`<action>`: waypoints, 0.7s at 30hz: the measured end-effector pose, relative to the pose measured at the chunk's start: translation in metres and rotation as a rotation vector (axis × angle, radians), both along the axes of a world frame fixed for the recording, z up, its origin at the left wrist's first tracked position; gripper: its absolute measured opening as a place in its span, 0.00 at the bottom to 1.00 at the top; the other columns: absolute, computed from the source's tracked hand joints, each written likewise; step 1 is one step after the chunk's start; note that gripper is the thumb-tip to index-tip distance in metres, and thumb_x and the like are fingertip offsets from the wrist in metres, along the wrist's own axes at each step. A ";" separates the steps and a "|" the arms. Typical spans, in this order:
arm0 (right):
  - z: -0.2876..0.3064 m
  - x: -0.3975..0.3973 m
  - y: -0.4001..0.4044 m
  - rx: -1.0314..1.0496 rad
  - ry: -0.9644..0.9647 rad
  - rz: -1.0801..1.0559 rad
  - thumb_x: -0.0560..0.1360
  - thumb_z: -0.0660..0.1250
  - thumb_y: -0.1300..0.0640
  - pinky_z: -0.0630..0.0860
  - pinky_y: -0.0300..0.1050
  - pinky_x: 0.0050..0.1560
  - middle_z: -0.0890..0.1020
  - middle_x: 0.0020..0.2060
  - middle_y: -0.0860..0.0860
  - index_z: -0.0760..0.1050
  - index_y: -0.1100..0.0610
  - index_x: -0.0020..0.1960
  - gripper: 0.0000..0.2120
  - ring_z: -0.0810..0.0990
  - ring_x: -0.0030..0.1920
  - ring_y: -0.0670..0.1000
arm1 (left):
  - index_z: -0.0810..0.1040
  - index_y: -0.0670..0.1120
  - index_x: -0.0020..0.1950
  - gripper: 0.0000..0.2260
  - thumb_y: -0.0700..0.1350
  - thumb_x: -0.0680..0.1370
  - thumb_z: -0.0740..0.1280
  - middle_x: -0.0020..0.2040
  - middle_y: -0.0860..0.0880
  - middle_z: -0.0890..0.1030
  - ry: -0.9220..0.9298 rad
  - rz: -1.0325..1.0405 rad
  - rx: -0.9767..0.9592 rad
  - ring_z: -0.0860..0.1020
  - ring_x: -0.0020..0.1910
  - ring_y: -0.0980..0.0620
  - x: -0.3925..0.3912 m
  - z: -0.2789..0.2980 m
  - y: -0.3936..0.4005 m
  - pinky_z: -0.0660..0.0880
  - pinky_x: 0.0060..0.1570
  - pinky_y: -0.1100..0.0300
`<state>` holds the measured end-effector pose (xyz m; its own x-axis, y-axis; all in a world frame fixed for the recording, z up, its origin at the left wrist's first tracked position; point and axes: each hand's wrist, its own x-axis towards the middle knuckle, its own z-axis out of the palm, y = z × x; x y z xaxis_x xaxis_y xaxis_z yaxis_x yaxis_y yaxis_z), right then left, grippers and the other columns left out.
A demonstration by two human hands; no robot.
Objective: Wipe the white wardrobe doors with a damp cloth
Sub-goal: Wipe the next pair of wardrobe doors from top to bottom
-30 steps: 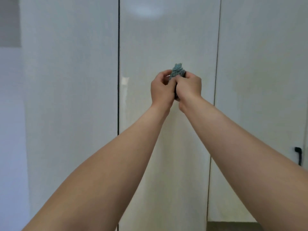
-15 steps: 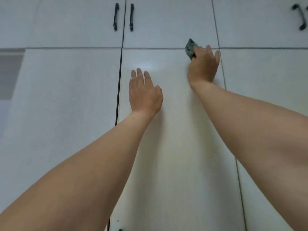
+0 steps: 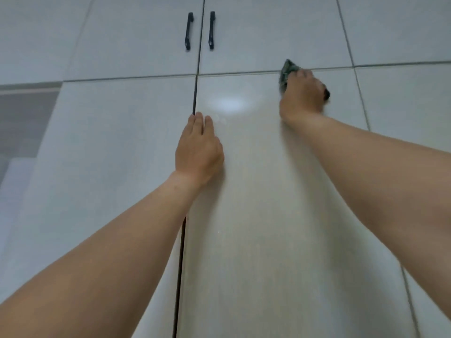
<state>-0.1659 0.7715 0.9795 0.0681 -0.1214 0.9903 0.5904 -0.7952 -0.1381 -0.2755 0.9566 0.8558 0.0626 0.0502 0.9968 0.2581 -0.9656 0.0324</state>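
right hand [image 3: 302, 93] presses the cloth [image 3: 287, 71] at the middle door's [image 3: 256, 215] top right corner; the door's length runs down from there. left hand [image 3: 199, 147] rests flat, fingers straight.

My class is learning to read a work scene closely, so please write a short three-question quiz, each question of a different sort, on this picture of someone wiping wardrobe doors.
1. True or false: the left hand holds the cloth.
2. Multiple choice: where on the middle door is the cloth?
A. at the bottom edge
B. near the top right corner
C. beside the left seam, halfway down
3. Fill in: the two black handles sit on the ____ cupboard doors, above the tall ones.

Key
1. False: the right hand grips the cloth, while the left lies flat on the middle door by the seam.
2. B
3. upper
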 end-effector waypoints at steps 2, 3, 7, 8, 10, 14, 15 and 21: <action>0.015 -0.027 0.051 -0.194 -0.116 0.088 0.77 0.60 0.62 0.68 0.51 0.63 0.73 0.65 0.60 0.71 0.62 0.67 0.19 0.71 0.66 0.60 | 0.59 0.37 0.78 0.23 0.41 0.83 0.51 0.79 0.37 0.57 -0.014 -0.041 0.024 0.54 0.80 0.42 0.001 0.000 0.007 0.51 0.78 0.53; 0.021 -0.043 0.075 -0.296 -0.161 0.128 0.76 0.61 0.61 0.69 0.50 0.62 0.73 0.65 0.58 0.72 0.60 0.66 0.19 0.72 0.65 0.59 | 0.60 0.38 0.78 0.23 0.41 0.83 0.51 0.79 0.38 0.58 -0.027 -0.054 0.043 0.55 0.79 0.43 0.002 0.002 0.009 0.52 0.78 0.54; 0.009 -0.082 0.127 -0.634 -0.294 0.162 0.76 0.60 0.62 0.65 0.48 0.67 0.71 0.68 0.55 0.70 0.59 0.69 0.21 0.67 0.70 0.56 | 0.62 0.40 0.78 0.27 0.44 0.78 0.49 0.78 0.41 0.62 -0.063 -0.085 0.057 0.59 0.78 0.43 0.000 0.004 0.014 0.58 0.76 0.50; 0.003 -0.081 0.119 -0.664 -0.322 0.151 0.76 0.60 0.63 0.66 0.49 0.67 0.71 0.69 0.55 0.70 0.59 0.69 0.21 0.67 0.70 0.56 | 0.64 0.38 0.77 0.27 0.44 0.78 0.49 0.77 0.38 0.64 -0.074 -0.077 0.067 0.61 0.77 0.40 0.001 0.003 0.014 0.60 0.76 0.48; -0.004 -0.063 0.087 -0.583 -0.335 0.147 0.76 0.60 0.64 0.70 0.51 0.63 0.74 0.65 0.57 0.73 0.59 0.65 0.18 0.72 0.66 0.59 | 0.67 0.34 0.74 0.30 0.46 0.77 0.44 0.74 0.33 0.66 -0.067 -0.040 0.070 0.63 0.76 0.36 0.001 0.003 0.012 0.61 0.75 0.46; -0.003 -0.003 -0.001 0.058 -0.155 0.105 0.77 0.57 0.65 0.72 0.56 0.58 0.76 0.59 0.64 0.73 0.64 0.62 0.14 0.75 0.59 0.65 | 0.67 0.33 0.71 0.31 0.48 0.77 0.42 0.74 0.33 0.66 0.050 0.011 -0.020 0.60 0.76 0.37 -0.009 0.008 -0.002 0.59 0.74 0.48; 0.000 0.003 -0.012 0.173 -0.061 0.101 0.78 0.57 0.64 0.71 0.56 0.62 0.74 0.62 0.64 0.71 0.66 0.64 0.15 0.74 0.62 0.65 | 0.67 0.32 0.71 0.29 0.49 0.78 0.44 0.74 0.33 0.65 0.068 0.047 -0.033 0.59 0.77 0.37 -0.010 0.011 -0.006 0.59 0.74 0.47; -0.002 -0.027 0.046 -0.419 -0.171 0.155 0.79 0.60 0.60 0.67 0.50 0.68 0.71 0.71 0.58 0.70 0.59 0.70 0.20 0.69 0.70 0.59 | 0.65 0.33 0.73 0.27 0.50 0.82 0.50 0.76 0.35 0.63 0.108 0.126 -0.128 0.57 0.77 0.38 -0.005 0.020 -0.019 0.55 0.75 0.43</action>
<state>-0.1926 0.8175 0.9776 -0.1141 0.2894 0.9504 0.6926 -0.6626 0.2849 -0.2802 0.9381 0.8757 0.1536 0.1902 0.9696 0.3853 -0.9151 0.1185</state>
